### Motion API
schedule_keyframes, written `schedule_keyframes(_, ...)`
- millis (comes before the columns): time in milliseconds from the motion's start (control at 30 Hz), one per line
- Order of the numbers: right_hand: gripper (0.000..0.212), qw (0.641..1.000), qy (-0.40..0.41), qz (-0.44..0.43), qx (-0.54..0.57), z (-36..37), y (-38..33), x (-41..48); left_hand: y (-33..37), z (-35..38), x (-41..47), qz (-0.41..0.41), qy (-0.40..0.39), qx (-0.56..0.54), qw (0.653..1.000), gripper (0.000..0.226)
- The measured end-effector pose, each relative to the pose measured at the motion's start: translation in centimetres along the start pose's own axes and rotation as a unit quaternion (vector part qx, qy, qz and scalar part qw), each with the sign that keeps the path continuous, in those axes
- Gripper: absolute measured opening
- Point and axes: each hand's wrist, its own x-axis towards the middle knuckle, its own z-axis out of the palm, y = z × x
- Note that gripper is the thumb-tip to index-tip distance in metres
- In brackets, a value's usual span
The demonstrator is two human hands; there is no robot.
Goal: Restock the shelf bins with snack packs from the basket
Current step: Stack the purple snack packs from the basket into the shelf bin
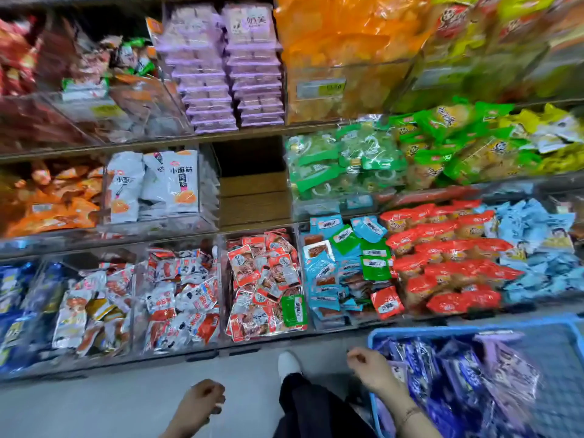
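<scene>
A blue plastic basket [474, 327] stands on the floor at the lower right. It holds dark blue snack packs [420, 365] and purple packs [505, 371]. My right hand [369, 369] hovers at the basket's left rim with loosely curled fingers and holds nothing. Lower and to the left, my left hand [202, 403] hangs over the floor, also loosely curled with nothing in it. Clear shelf bins [221, 298] full of small packs run along the bottom row. Matching purple packs [227, 74] are stacked on the top shelf, and blue packs [15, 295] fill the far-left bottom bin.
One middle-shelf slot [252, 191] shows bare wood between the white packs [151, 184] and the green packs [341, 162]. My white shoe [289, 365] and dark trouser leg [303, 409] stand on the grey floor close to the bottom bins.
</scene>
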Motion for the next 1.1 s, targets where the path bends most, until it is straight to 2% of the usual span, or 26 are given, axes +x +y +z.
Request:
schedule_keyframes(67,0.018,0.994,0.029,0.029,0.101,0.6,1.8,-1.7,-0.1,0.8,-0.9,0.006,0.005,-0.045,0.999,0.013)
schedule_keyframes(233,0.022,0.969,0.088,0.081,0.215,2.2,6.6,-6.5,-2.9,5.3,-5.0,0.027,-0.012,-0.067,0.997,0.015)
schedule_keyframes(367,0.025,0.975,0.110,0.083,0.173,1.8,10.7,-10.0,-5.8,9.8,-8.2,0.013,-0.048,-0.056,0.997,0.015)
schedule_keyframes(500,0.036,0.958,0.146,0.105,0.224,0.1,13.7,-12.5,-6.0,12.3,-10.2,0.023,-0.063,-0.051,0.996,0.015)
schedule_keyframes(633,0.026,0.948,0.152,0.135,0.245,-2.6,16.7,-13.5,-5.2,14.9,-11.1,0.013,-0.077,-0.047,0.996,0.015)
schedule_keyframes(767,0.021,0.945,0.147,0.161,0.243,-6.6,20.2,-13.5,-3.6,18.5,-11.4,0.004,-0.079,-0.040,0.996,0.013)
schedule_keyframes(967,0.035,0.936,0.137,0.208,0.250,-14.6,27.4,-11.5,-0.2,26.3,-11.9,-0.017,-0.050,-0.091,0.994,0.011)
schedule_keyframes(1100,0.020,0.912,0.126,0.257,0.293,-18.6,31.5,-9.1,1.2,32.5,-12.1,-0.006,-0.051,-0.071,0.996,0.013)
